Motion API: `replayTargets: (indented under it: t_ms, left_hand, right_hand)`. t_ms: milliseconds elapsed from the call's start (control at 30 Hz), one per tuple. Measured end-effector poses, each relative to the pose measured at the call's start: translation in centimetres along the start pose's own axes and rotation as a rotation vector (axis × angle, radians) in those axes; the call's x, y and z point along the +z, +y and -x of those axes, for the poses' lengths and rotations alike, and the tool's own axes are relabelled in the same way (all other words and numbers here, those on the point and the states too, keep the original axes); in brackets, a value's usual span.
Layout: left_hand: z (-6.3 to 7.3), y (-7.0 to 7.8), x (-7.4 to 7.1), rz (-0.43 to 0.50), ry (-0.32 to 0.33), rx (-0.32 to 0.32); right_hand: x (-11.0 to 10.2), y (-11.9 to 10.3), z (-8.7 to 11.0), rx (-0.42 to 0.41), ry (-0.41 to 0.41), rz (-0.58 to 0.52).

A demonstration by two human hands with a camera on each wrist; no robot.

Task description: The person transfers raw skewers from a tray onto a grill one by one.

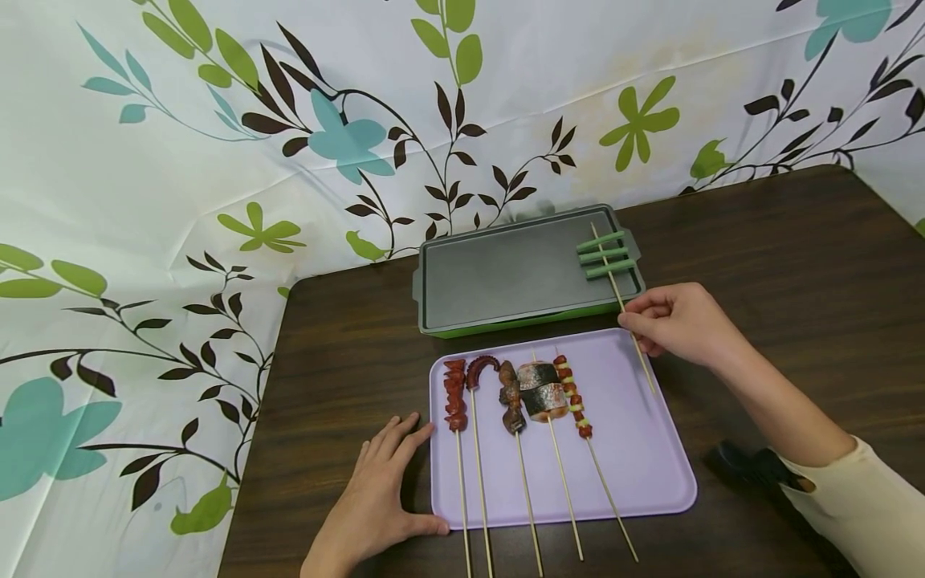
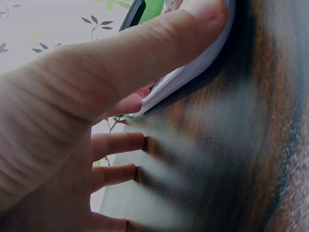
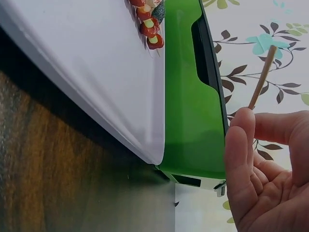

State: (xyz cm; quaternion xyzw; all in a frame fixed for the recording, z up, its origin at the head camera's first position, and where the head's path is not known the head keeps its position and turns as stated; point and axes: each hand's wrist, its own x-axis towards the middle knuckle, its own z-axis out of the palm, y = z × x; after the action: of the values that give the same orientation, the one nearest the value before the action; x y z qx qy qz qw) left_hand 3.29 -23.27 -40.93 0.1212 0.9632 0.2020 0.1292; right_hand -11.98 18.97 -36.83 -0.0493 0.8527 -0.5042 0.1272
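Observation:
My right hand (image 1: 679, 325) pinches a thin wooden skewer (image 1: 617, 289) between thumb and fingers. Several green stick-shaped vegetable pieces (image 1: 605, 270) are threaded on its far part, at the right end of a dark griddle (image 1: 491, 281); whether they touch its surface I cannot tell. In the right wrist view, only the skewer's tail (image 3: 263, 77) sticks out of the fingers. My left hand (image 1: 383, 490) rests with spread fingers beside a lilac tray (image 1: 643, 466), thumb (image 2: 203, 9) at its near left corner.
On the tray lie skewers of red pieces (image 1: 454, 393), a tentacle (image 1: 482, 369), brown chunks (image 1: 510, 397), fish (image 1: 543, 393), and red-and-green pieces (image 1: 572, 395). Their sticks overhang the near edge. The griddle's green side (image 3: 193, 121) stands close behind the tray. A patterned cloth (image 1: 433, 120) hangs behind the table.

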Motion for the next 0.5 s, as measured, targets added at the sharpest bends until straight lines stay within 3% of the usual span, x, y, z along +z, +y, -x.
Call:
replayTargets:
  t_ms: [500]
  left_hand:
    - [0.01, -0.01, -0.01, -0.003, 0.003, -0.002]
  right_hand:
    - [0.11, 0.21, -1.0, 0.004, 0.001, -0.05]
